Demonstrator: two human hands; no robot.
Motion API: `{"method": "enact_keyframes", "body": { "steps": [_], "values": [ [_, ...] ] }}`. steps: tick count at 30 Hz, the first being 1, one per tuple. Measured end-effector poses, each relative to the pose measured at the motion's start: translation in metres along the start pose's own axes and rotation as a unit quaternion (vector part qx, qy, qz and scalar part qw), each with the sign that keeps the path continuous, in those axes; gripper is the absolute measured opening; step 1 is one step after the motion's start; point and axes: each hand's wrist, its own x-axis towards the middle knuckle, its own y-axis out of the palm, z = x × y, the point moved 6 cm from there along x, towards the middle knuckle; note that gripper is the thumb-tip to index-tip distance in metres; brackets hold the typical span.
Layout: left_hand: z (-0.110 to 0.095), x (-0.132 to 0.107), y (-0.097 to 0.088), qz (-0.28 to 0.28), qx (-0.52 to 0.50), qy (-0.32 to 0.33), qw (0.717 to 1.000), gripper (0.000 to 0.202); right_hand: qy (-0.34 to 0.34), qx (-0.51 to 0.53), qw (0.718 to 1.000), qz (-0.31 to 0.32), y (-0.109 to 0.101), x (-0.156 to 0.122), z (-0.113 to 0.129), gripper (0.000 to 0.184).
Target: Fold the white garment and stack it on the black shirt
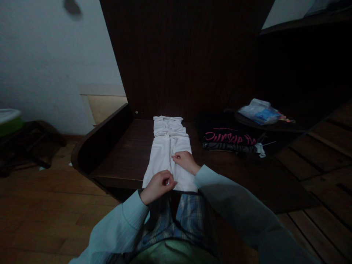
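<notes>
A white garment lies lengthwise on the dark wooden bench, folded narrow, with bunched creases across its far part and a seam or fold line down its middle. My left hand is curled, thumb and fingers pinched at the middle line near the garment's front edge. Farther up the same line, my right hand pinches the cloth with its fingertips. The exact bit of cloth between the fingers is too dim to make out.
Right of the garment lies a dark folded cloth with pink lettering. A clear plastic packet rests on a small shelf behind it. The bench's raised side stands at left. A green-and-white container sits on a dark stool at far left.
</notes>
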Motion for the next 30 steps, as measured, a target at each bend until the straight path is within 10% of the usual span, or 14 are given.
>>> {"method": "enact_keyframes", "body": {
  "steps": [11, 19, 30],
  "values": [
    [0.004, 0.0, 0.001, 0.012, -0.013, 0.006, 1.0, 0.025, -0.009, 0.121, 0.989, -0.085, -0.004, 0.0, -0.012, 0.034],
    [-0.005, -0.006, -0.005, -0.008, 0.003, 0.008, 1.0, 0.027, -0.023, 0.171, 0.985, 0.023, 0.001, -0.002, -0.009, 0.033],
    [-0.03, -0.028, -0.022, 0.032, 0.168, 0.126, 0.977, 0.033, -0.064, 0.194, 0.976, -0.081, -0.04, -0.115, -0.021, 0.019]
  ]
}}
